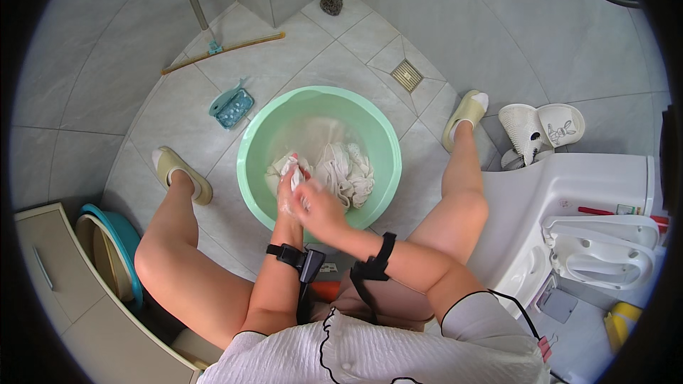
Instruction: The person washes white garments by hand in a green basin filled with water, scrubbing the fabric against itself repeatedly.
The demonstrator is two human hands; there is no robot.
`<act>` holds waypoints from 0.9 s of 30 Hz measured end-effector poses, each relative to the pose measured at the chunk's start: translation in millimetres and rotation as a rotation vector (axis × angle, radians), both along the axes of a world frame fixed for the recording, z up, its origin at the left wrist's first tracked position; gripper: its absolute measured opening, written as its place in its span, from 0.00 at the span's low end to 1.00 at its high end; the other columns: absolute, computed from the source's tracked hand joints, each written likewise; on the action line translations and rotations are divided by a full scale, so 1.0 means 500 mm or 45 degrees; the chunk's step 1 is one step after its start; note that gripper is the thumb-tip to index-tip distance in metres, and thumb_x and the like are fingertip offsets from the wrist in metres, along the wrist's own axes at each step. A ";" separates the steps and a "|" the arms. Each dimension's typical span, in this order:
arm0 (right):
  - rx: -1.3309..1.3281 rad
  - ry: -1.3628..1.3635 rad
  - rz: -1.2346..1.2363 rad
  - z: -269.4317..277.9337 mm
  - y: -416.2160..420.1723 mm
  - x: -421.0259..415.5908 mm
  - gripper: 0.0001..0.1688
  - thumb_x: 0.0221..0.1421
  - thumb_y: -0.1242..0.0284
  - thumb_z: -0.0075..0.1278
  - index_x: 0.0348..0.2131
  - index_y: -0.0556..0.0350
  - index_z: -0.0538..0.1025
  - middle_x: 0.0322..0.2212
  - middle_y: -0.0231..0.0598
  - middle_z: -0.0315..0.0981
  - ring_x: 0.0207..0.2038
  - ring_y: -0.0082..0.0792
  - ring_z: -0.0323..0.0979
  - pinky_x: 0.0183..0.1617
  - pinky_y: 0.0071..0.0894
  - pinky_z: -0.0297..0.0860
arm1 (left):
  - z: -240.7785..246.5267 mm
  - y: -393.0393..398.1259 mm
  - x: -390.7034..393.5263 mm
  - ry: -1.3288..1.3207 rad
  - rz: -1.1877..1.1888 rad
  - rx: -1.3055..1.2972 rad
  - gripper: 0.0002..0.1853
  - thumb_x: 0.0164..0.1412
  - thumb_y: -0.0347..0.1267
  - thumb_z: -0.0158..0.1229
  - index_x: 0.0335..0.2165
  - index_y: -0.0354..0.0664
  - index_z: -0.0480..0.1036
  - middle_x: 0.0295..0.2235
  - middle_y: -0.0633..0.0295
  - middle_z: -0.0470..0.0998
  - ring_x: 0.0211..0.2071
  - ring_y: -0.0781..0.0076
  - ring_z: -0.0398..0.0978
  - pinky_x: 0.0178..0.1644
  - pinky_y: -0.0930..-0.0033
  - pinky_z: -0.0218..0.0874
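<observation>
A round mint-green plastic basin stands on the floor between my legs, with cloudy water in it. My left hand, wet with suds, grips a bunched piece of white cloth over the basin's near side. Just right of it is my right hand, blurred and with its fingers curled towards the left hand. Whether the right hand pinches any cloth is hidden. A crumpled white garment with a lacy edge lies in the water beyond the hands.
An open blue soap box lies left of the basin, near a floor squeegee. Beyond the basin are a floor drain and a dark scouring ball. White slippers and a white toilet stand right; stacked basins stand left.
</observation>
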State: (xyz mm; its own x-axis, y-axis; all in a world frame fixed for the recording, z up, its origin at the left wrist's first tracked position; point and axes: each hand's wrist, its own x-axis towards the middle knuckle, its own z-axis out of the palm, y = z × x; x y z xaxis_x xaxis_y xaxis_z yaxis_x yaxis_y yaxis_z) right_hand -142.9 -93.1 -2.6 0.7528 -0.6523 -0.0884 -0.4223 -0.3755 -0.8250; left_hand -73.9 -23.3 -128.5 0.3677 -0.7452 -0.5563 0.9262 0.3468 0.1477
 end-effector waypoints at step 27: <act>0.051 0.345 -0.153 -0.108 -0.033 0.010 0.11 0.45 0.67 0.47 0.22 0.57 0.69 0.21 0.47 0.70 0.28 0.50 0.69 0.30 0.46 0.63 | 0.031 -0.031 -0.055 0.050 0.051 -0.536 0.22 0.63 0.42 0.35 0.51 0.41 0.58 0.49 0.63 0.64 0.49 0.67 0.63 0.55 0.64 0.51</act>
State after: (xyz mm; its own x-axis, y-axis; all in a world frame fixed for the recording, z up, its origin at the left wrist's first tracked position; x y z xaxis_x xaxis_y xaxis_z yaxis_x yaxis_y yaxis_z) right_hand -137.7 -109.7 -56.7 0.6156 -0.7274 -0.3031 -0.6689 -0.2790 -0.6890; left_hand -101.5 -38.9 -112.8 0.3854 -0.8960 -0.2207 0.9130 0.4049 -0.0497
